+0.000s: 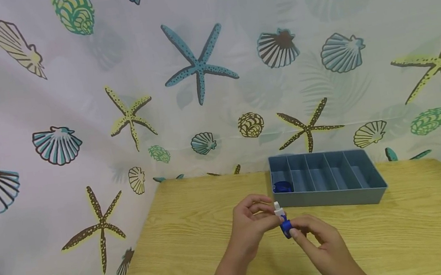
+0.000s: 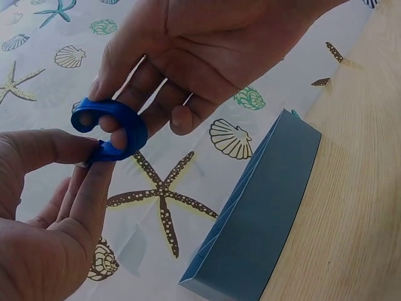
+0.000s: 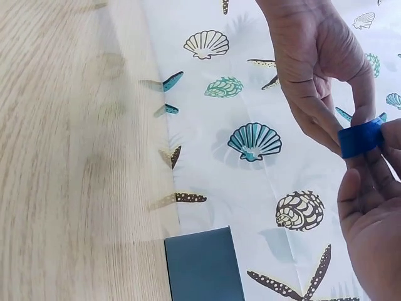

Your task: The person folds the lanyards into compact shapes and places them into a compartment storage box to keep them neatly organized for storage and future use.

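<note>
Both hands hold a blue strip (image 1: 286, 226) above the table, in front of the tray. A white plug-like end (image 1: 279, 209) stands up from it in the head view. In the left wrist view the blue strip (image 2: 133, 132) curves into a C-shaped loop; the right wrist view shows only a short blue band (image 3: 360, 139). My left hand (image 1: 248, 226) pinches it between thumb and finger, the other fingers spread behind the white end. My right hand (image 1: 324, 246) pinches the lower blue part with thumb and fingertips. What exactly the item is, I cannot tell.
A grey-blue tray (image 1: 331, 197) with several compartments stands at the back of the wooden table (image 1: 199, 232). Its leftmost compartment holds a dark blue coiled item (image 1: 282, 187). A shell-and-starfish patterned curtain (image 1: 219, 124) hangs behind and at the left.
</note>
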The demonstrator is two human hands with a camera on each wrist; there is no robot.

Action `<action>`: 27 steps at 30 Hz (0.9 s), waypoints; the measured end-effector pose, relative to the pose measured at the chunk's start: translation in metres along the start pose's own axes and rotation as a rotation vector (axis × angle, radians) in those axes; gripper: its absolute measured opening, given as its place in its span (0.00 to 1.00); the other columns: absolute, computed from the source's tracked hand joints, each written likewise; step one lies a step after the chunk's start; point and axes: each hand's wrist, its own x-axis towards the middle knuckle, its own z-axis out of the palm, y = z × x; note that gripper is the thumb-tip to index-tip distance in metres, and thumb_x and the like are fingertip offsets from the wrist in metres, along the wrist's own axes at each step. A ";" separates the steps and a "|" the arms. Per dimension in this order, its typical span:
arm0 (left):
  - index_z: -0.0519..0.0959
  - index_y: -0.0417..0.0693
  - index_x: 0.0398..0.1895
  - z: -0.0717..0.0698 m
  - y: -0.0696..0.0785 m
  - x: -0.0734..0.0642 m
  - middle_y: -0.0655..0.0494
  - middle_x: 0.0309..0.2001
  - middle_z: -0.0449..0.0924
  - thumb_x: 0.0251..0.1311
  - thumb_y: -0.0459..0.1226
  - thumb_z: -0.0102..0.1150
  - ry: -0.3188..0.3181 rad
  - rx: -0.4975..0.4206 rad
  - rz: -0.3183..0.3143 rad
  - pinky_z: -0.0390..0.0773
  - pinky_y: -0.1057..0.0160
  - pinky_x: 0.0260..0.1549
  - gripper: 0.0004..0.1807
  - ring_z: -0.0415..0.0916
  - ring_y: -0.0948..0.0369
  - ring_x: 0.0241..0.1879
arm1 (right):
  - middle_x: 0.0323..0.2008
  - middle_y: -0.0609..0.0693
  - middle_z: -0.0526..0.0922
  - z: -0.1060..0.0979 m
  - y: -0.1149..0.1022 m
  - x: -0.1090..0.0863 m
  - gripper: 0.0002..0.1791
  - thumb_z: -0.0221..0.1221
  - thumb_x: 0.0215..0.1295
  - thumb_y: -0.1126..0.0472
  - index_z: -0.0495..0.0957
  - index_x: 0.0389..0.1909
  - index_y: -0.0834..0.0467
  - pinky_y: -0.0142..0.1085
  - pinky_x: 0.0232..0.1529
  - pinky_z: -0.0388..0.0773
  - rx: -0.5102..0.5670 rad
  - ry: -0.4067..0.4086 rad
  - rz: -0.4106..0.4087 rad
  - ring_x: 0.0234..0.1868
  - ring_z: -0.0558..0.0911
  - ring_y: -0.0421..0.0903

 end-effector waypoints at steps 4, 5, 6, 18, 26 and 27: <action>0.78 0.29 0.53 0.003 0.002 -0.002 0.59 0.34 0.86 0.50 0.19 0.69 0.009 0.018 -0.003 0.90 0.62 0.40 0.24 0.87 0.63 0.33 | 0.45 0.49 0.88 0.000 0.004 0.000 0.15 0.58 0.75 0.76 0.84 0.51 0.56 0.28 0.46 0.85 0.052 -0.018 0.057 0.44 0.85 0.39; 0.78 0.29 0.53 0.003 0.002 -0.002 0.59 0.34 0.86 0.51 0.19 0.69 0.008 0.017 -0.005 0.90 0.62 0.39 0.24 0.87 0.63 0.33 | 0.45 0.49 0.88 0.000 0.005 0.000 0.14 0.57 0.75 0.76 0.83 0.50 0.57 0.28 0.47 0.85 0.064 -0.019 0.063 0.45 0.85 0.39; 0.78 0.28 0.53 0.004 0.002 -0.002 0.59 0.34 0.86 0.51 0.19 0.69 0.008 0.015 -0.009 0.90 0.62 0.39 0.23 0.87 0.63 0.32 | 0.46 0.50 0.88 0.000 0.006 0.000 0.13 0.57 0.75 0.76 0.83 0.50 0.57 0.29 0.48 0.85 0.079 -0.020 0.068 0.45 0.86 0.39; 0.77 0.27 0.55 0.006 -0.001 -0.003 0.59 0.35 0.86 0.54 0.22 0.70 0.004 0.006 -0.038 0.90 0.60 0.41 0.24 0.89 0.61 0.35 | 0.44 0.53 0.87 0.003 0.009 0.002 0.11 0.57 0.74 0.77 0.82 0.47 0.62 0.27 0.51 0.86 0.143 0.023 0.108 0.46 0.87 0.38; 0.77 0.31 0.52 0.011 -0.007 -0.003 0.57 0.35 0.85 0.53 0.20 0.67 0.029 -0.060 -0.027 0.90 0.63 0.39 0.21 0.89 0.62 0.34 | 0.42 0.49 0.89 0.006 0.005 0.004 0.08 0.58 0.72 0.79 0.84 0.44 0.66 0.28 0.45 0.87 0.184 0.100 0.144 0.42 0.87 0.38; 0.77 0.32 0.52 0.012 -0.007 -0.003 0.57 0.35 0.85 0.53 0.20 0.66 0.034 -0.072 -0.030 0.90 0.64 0.38 0.21 0.89 0.62 0.34 | 0.42 0.50 0.89 0.007 0.005 0.004 0.08 0.59 0.72 0.79 0.84 0.43 0.67 0.28 0.44 0.87 0.186 0.111 0.149 0.41 0.87 0.38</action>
